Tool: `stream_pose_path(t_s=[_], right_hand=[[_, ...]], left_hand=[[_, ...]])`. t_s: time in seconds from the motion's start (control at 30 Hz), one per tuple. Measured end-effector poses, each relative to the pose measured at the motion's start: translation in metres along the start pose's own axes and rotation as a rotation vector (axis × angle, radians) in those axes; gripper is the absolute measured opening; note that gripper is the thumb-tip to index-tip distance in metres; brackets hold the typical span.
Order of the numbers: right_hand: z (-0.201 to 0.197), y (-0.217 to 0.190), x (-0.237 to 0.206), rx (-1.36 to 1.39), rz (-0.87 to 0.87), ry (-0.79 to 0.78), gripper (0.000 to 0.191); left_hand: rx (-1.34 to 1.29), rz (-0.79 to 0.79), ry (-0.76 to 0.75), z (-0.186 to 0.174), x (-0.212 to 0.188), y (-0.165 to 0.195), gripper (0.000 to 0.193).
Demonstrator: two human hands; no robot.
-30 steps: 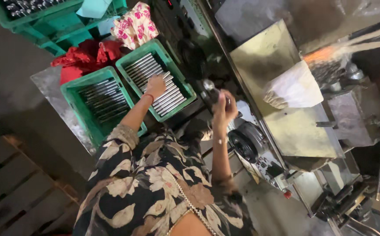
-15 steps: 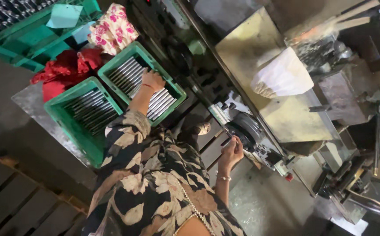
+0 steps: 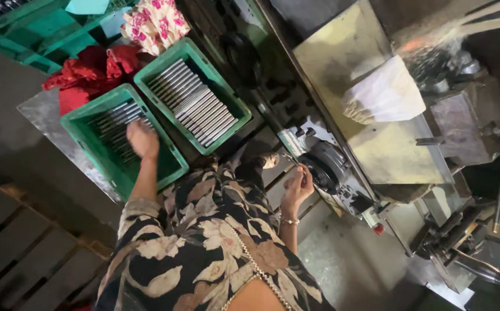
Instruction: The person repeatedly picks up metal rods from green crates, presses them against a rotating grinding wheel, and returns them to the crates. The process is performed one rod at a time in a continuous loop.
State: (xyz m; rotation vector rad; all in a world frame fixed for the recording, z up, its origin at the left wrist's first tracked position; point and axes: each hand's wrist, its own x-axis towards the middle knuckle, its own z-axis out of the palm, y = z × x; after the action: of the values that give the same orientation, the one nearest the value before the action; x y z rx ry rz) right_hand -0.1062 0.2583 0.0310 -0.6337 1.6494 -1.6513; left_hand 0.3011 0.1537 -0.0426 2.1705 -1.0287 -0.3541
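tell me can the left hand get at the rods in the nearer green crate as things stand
Probably yes: the left hand is already down inside the nearer green crate, over the metal rods, with nothing covering them.

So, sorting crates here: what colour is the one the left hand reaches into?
Green crate, left hand inside; head view.

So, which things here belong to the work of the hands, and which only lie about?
In use:
left hand in the nearer green crate
metal rods in the second green crate
right hand at the machine

Lying about:
red cloth
flowered cloth
white bag
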Motion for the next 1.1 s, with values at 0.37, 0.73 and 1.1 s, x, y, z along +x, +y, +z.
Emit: stream_pose_path(t_s=[0.37, 0.73, 1.1], right_hand=[[0.003, -0.018, -0.001, -0.241, -0.046, -0.056, 0.026], [0.003, -0.012, -0.019, -0.247, -0.058, -0.044, 0.024], [0.006, -0.011, -0.019, -0.264, -0.077, -0.036, 0.023]], left_hand=[[0.706, 0.015, -0.669, 0.003, -0.039, -0.065, 0.042], [0.884, 0.239, -0.889, 0.01, -0.04, -0.075, 0.043], [0.442, 0.021, -0.79, -0.01, -0.047, -0.051, 0.037]])
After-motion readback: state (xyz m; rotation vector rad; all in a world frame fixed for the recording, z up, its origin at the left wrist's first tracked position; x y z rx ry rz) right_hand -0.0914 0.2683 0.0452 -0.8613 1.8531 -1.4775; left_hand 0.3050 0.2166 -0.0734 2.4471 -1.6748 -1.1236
